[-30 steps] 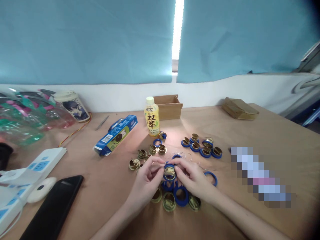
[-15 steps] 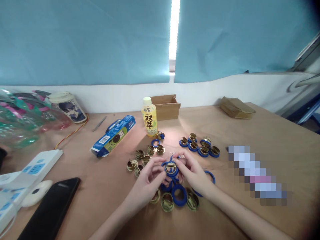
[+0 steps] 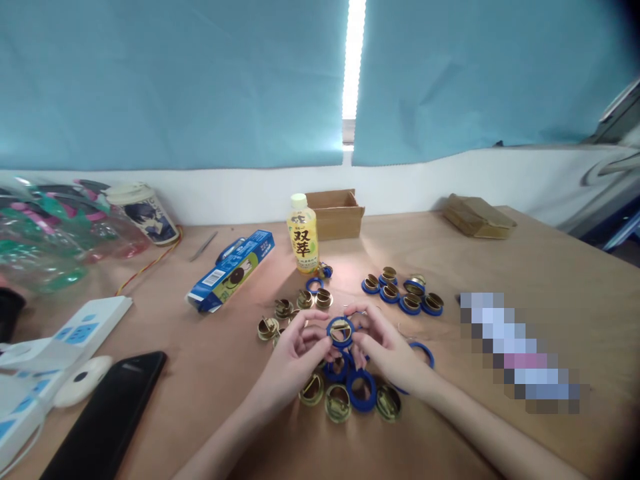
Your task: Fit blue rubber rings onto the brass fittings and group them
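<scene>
Between both hands is a round brass piece with a metal bar, seated in a blue ring (image 3: 341, 331). My left hand (image 3: 304, 348) pinches its left edge with thumb and fingers. On the opposite edge, my right hand (image 3: 376, 339) grips it the same way. Beneath them lie loose blue rings (image 3: 362, 391) and bare brass pieces (image 3: 338, 403). More brass pieces (image 3: 283, 308) sit to the left of the hands, some partly hidden by the left one. Several brass pieces in blue rings (image 3: 411, 304) are grouped at the back right.
A yellow-labelled bottle (image 3: 303, 237) stands before an open cardboard box (image 3: 335, 217). Left are a blue carton (image 3: 231, 270), a black phone (image 3: 107, 417), a white power strip (image 3: 95, 327), a paper cup (image 3: 145, 213) and spray bottles (image 3: 55, 227). A brown package (image 3: 477, 215) lies back right.
The right hand's thumb and fingers have shifted down along the ring's right edge. The ringed brass piece has turned slightly in the fingers. The whole view has shifted a little.
</scene>
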A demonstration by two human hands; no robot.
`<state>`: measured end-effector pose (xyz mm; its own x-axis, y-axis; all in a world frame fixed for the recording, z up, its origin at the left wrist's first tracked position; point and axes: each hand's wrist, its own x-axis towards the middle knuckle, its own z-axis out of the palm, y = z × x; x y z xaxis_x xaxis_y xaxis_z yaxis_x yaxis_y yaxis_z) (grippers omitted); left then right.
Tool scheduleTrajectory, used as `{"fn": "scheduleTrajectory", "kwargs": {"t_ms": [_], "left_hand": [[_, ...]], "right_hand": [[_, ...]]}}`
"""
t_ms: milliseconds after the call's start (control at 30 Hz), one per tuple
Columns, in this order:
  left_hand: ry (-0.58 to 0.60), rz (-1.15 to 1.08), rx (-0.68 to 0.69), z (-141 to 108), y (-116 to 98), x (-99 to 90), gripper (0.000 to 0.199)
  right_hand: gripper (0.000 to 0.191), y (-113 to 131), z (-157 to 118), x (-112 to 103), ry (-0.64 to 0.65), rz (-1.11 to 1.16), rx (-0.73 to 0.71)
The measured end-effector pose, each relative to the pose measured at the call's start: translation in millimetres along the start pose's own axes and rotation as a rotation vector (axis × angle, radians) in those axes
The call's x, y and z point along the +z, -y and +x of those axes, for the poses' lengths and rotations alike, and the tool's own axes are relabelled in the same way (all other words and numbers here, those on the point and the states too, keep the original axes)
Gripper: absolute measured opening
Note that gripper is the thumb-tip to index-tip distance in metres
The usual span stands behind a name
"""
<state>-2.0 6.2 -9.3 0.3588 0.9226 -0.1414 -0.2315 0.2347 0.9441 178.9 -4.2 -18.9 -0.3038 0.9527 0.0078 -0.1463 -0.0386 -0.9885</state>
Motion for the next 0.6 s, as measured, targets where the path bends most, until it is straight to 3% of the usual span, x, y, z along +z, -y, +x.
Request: {"fn": "scheduleTrajectory", "kwargs": {"t_ms": [233,433,600], "left_hand": [[0.001,0.058,0.028,-1.3,3.2,-2.5,0.032],[-0.02,0.103,0.038,-3.5,0.9,2.3,0.039],[-0.001,0.199,0.01,-3.0,-5.8,3.6,0.028]], "right_hand": [[0.025,2.4,-0.1,2.5,0.014,0.039,-0.005],[0.029,5.3,-0.4,3.4,0.012,0.02,0.001],[0.032,1.7,-2.2,1.7,0.022,-0.013,-0.052]]}}
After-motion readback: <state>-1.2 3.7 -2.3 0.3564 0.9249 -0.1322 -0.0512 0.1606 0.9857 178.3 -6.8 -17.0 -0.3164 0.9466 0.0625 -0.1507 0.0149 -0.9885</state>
